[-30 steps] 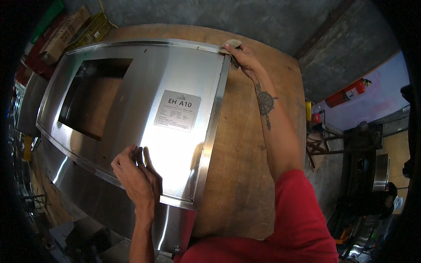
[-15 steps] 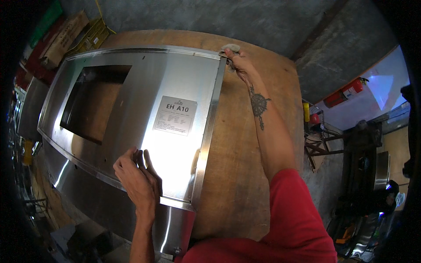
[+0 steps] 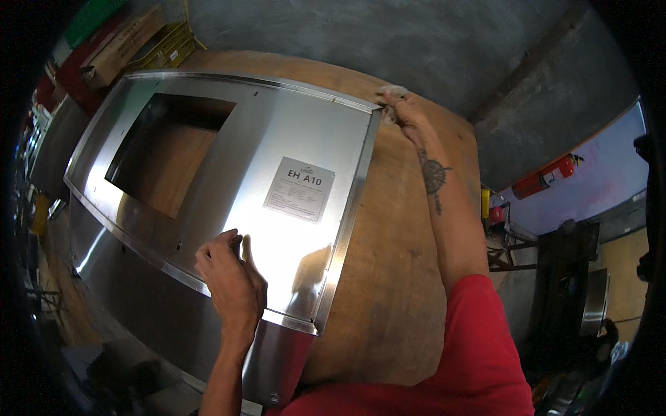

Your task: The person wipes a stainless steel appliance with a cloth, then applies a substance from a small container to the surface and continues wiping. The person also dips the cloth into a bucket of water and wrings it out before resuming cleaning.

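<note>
Shifted rightward and slightly down across the view since the earlier frame, apparently through a turn of the head more than any slide of the steel unit (image 3: 253, 156). Edged slightly outward at its far right corner with the right hand (image 3: 409, 116). Gripping a pale, crumpled cloth (image 3: 396, 91) there between closely pinched fingers, just beside the corner; cannot tell for sure about contact with the metal. Holding the left hand (image 3: 232, 284) over the near edge of the same unit, with half-bent fingers and nothing seen in grasp; cannot tell the gap between thumb and fingertips, nor any touch on the surface.

Can find the unit lying on the wooden bench (image 3: 378, 249), with a four-sided opening (image 3: 166, 152) toward its left and a printed label (image 3: 302, 191) toward its right, near the glare.

Would judge the unit as largely put together, with opening cut and label already fixed. Would judge the handling of the cloth as unfinished, given the firm pinch at the corner. Can see small dark spots near the rim, marks or holes; cannot tell which. Cannot tell the share of surface already gone over or left.
</note>
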`<act>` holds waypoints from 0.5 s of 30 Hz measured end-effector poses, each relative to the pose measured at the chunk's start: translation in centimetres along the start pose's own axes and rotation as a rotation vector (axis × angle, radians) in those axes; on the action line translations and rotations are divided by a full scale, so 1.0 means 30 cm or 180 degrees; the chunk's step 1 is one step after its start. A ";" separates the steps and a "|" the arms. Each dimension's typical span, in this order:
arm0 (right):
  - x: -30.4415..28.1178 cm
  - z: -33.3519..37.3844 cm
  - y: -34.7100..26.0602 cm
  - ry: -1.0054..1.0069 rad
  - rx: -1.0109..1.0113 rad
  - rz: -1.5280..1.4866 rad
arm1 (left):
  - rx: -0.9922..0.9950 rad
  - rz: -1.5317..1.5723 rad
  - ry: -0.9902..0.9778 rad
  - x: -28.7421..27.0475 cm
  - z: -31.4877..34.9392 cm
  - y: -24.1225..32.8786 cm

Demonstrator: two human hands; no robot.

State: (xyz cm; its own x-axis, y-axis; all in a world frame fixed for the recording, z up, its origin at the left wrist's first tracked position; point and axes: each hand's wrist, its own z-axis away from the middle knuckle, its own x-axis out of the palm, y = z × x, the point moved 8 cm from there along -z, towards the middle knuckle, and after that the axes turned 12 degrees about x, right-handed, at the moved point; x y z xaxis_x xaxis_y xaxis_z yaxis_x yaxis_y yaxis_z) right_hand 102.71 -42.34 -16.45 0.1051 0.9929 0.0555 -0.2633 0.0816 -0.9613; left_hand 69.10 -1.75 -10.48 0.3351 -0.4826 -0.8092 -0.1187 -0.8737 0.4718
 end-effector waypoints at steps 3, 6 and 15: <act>0.089 0.063 -0.067 -0.0006 0.0194 0.0411 | 0.0160 -0.0333 0.0047 -0.025 0.002 0.017; 0.173 0.085 -0.039 -0.0434 0.0306 0.1385 | 0.0259 -0.0366 0.0226 -0.029 -0.002 0.015; 0.030 0.063 -0.104 0.0876 -0.0762 0.1485 | 0.0326 -0.0136 0.0243 -0.005 -0.011 0.016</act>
State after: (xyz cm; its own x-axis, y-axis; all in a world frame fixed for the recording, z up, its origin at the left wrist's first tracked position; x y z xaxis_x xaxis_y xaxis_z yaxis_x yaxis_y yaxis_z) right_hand 101.83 -41.54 -12.90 0.2837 0.8576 -0.4290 -0.1210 -0.4118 -0.9032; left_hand 69.30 -2.08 -10.01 0.4117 -0.4419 -0.7970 -0.1962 -0.8970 0.3960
